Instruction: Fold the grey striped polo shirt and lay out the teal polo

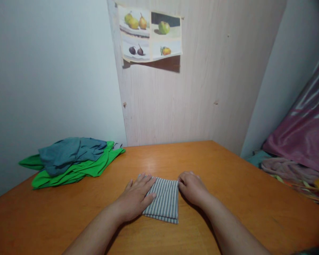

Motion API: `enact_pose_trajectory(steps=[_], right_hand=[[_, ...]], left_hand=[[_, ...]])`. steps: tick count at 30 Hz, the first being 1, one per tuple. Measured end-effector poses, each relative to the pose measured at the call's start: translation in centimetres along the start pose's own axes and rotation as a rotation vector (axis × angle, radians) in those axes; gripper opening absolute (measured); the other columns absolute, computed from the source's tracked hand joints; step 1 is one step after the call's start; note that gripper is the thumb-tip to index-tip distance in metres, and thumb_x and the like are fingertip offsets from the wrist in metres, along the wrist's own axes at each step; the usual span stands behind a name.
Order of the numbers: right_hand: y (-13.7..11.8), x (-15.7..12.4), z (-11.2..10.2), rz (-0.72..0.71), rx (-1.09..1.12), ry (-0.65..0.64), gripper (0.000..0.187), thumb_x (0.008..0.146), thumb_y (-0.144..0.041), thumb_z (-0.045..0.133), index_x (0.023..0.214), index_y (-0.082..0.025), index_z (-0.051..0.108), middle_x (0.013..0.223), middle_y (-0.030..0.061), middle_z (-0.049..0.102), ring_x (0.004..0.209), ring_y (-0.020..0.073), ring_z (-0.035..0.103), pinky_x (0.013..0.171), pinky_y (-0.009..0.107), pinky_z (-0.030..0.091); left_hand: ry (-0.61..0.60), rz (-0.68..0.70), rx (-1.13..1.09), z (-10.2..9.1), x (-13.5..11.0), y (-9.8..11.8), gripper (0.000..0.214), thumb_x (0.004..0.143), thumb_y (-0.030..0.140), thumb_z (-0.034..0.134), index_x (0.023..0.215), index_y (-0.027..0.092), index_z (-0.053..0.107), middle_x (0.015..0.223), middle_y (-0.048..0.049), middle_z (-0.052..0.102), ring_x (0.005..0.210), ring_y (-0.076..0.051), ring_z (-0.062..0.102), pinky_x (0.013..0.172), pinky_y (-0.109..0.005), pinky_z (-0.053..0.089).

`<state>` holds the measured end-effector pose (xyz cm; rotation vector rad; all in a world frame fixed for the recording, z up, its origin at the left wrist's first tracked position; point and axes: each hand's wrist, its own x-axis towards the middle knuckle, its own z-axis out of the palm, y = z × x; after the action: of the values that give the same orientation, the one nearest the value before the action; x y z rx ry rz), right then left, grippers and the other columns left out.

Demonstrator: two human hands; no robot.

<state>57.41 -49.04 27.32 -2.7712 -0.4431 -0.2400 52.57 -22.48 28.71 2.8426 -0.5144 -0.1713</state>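
Note:
A grey-and-white striped cloth (164,200), folded into a small rectangle with layered edges at the front, lies on the wooden table. My left hand (135,198) rests flat over its left side with the fingers spread, covering part of that edge. At the far right corner, the curled fingers of my right hand (192,187) pinch the fabric between thumb and forefinger. The fingertips there are partly hidden.
On the table's left side, a blue-grey garment (71,154) is heaped over a bright green one (79,173). The orange-brown tabletop (175,156) ends at a wood-grain panel (170,106) bearing fruit pictures (150,37). Pink fabric (303,131) hangs at right.

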Motion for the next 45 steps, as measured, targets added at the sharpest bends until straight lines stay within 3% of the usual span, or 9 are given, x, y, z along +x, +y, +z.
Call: enact_pose_trajectory(steps=[6,10,14,18,22,28,35,39,45], right_hand=[[0.0,-0.1,-0.4,0.058,0.088,0.086,0.024,0.092,-0.025,0.046,0.089,-0.021,0.07,0.095,0.0064,0.072,0.095,0.021,0.062,0.082,0.031,0.039],[-1.9,-1.3,-0.9,-0.099,0.229,0.17,0.033,0.098,-0.04,0.045,0.104,-0.022,0.072,0.104,0.006,0.074,0.101,0.0202,0.064,0.091,0.033,0.042],[-4.2,-3.1,-1.0,-0.312,0.23,0.027,0.051,0.096,-0.056,0.047,0.133,-0.023,0.062,0.136,0.0091,0.063,0.132,0.0262,0.05,0.113,0.044,0.03],[-4.4,-3.9,-0.7,-0.29,0.145,-0.23,0.08,0.091,-0.068,0.046,0.156,-0.023,0.033,0.162,0.0103,0.032,0.152,0.0332,0.017,0.12,0.06,0.005],[-3.8,-3.8,-0.4,-0.222,0.099,-0.32,0.087,0.091,-0.071,0.042,0.159,-0.021,0.023,0.166,0.0096,0.019,0.154,0.0332,0.007,0.12,0.062,-0.001],[-3.8,-3.6,-0.6,-0.217,0.06,-0.329,0.089,0.09,-0.074,0.039,0.159,-0.02,0.024,0.165,0.0096,0.02,0.154,0.0327,0.009,0.12,0.063,-0.001],[-5.7,-2.1,-1.2,-0.164,0.046,-0.207,0.087,0.094,-0.074,0.027,0.154,-0.011,0.037,0.162,0.0154,0.029,0.152,0.0306,0.018,0.124,0.052,0.011],[-7.3,-1.6,0.1,-0.22,0.039,-0.19,0.092,0.093,-0.075,0.025,0.157,-0.008,0.028,0.164,0.0157,0.021,0.153,0.0288,0.013,0.124,0.045,0.015],[-7.3,-2.0,2.6,-0.218,-0.044,-0.233,0.09,0.094,-0.074,0.023,0.158,-0.01,0.025,0.165,0.0148,0.018,0.153,0.0298,0.013,0.124,0.049,0.014]], left_hand=[[0.006,0.012,-0.001,0.0,0.0,0.2,0.068,0.099,0.066,0.024,0.159,0.033,0.024,0.166,-0.0017,0.017,0.154,-0.03,0.006,0.12,-0.061,0.011],[0.025,0.026,-0.005,0.1,0.1,0.2,0.067,0.099,0.065,0.026,0.158,0.034,0.024,0.167,-0.0019,0.017,0.154,-0.031,0.007,0.12,-0.062,0.012],[0.036,0.034,-0.02,0.1,0.0,0.4,0.066,0.099,0.064,0.027,0.158,0.033,0.026,0.167,-0.0026,0.018,0.154,-0.03,0.006,0.12,-0.062,0.012],[0.032,0.039,-0.035,0.0,-0.1,0.5,0.067,0.099,0.064,0.027,0.158,0.031,0.026,0.167,-0.0047,0.017,0.154,-0.031,0.007,0.119,-0.064,0.012],[0.048,0.049,-0.045,0.2,0.0,0.3,0.067,0.099,0.064,0.028,0.158,0.031,0.027,0.167,-0.0055,0.019,0.154,-0.032,0.007,0.118,-0.064,0.014],[0.096,0.102,-0.107,0.7,0.3,-0.4,0.067,0.098,0.063,0.037,0.155,0.029,0.034,0.164,-0.0062,0.027,0.154,-0.031,0.012,0.121,-0.059,0.015],[0.307,0.151,-0.473,0.4,1.5,-1.9,0.054,0.098,0.05,0.041,0.136,0.018,0.061,0.146,-0.0104,0.056,0.138,-0.025,0.048,0.119,-0.041,0.031],[0.352,0.061,-0.773,0.6,2.2,-2.5,0.059,0.093,0.053,0.047,0.135,0.015,0.062,0.147,-0.0111,0.054,0.137,-0.025,0.049,0.119,-0.04,0.031],[0.364,0.054,-0.913,0.7,2.0,-2.6,0.056,0.093,0.057,0.049,0.129,0.018,0.067,0.144,-0.0083,0.059,0.134,-0.025,0.052,0.117,-0.038,0.033]])
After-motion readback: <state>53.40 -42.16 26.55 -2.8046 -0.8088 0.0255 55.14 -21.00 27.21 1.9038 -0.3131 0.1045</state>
